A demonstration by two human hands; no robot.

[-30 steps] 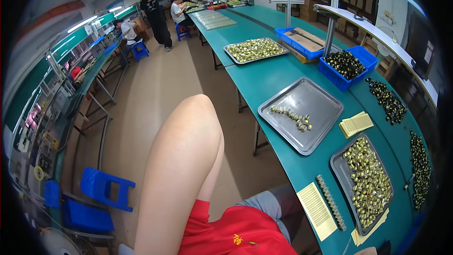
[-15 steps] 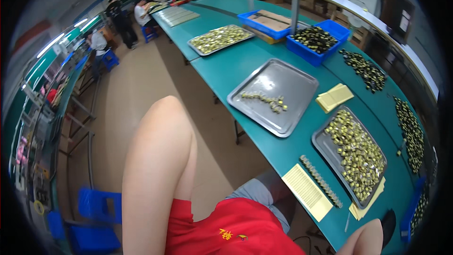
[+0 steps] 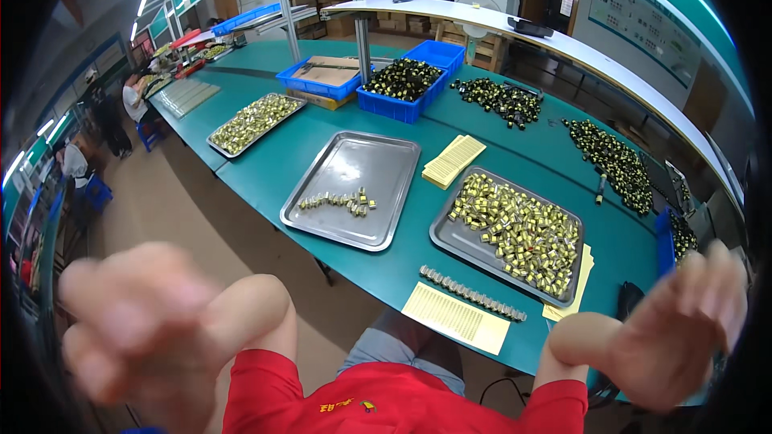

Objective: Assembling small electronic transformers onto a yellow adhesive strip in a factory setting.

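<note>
My left hand (image 3: pixel 141 321) is raised close to the camera at the lower left, over the floor. Motion smears its fingers. On the other side, my right hand (image 3: pixel 679 325) is also raised and blurred, above the table's right end; nothing shows in it. Below and between them, a row of small metallic components (image 3: pixel 473 293) lies beside a printed yellow sheet (image 3: pixel 454 317) at the table's near edge. Just behind the row, a metal tray (image 3: pixel 458 245) carries a heap of small yellow-wrapped components (image 3: pixel 523 233). To its left, a larger metal tray (image 3: pixel 346 161) bears a short cluster of such parts (image 3: pixel 342 202).
Yellow cards (image 3: pixel 454 159) lie between the trays. Farther back stand another filled tray (image 3: pixel 257 122), blue bins (image 3: pixel 402 108) and loose piles of black-and-yellow parts (image 3: pixel 615 165). A white shelf (image 3: pixel 482 14) runs above the green table (image 3: pixel 265 185). People sit and stand at far left.
The view has swung right and more of the table's right side shows. Both hands have come up in front of the camera. The parts on the trays look unmoved.
</note>
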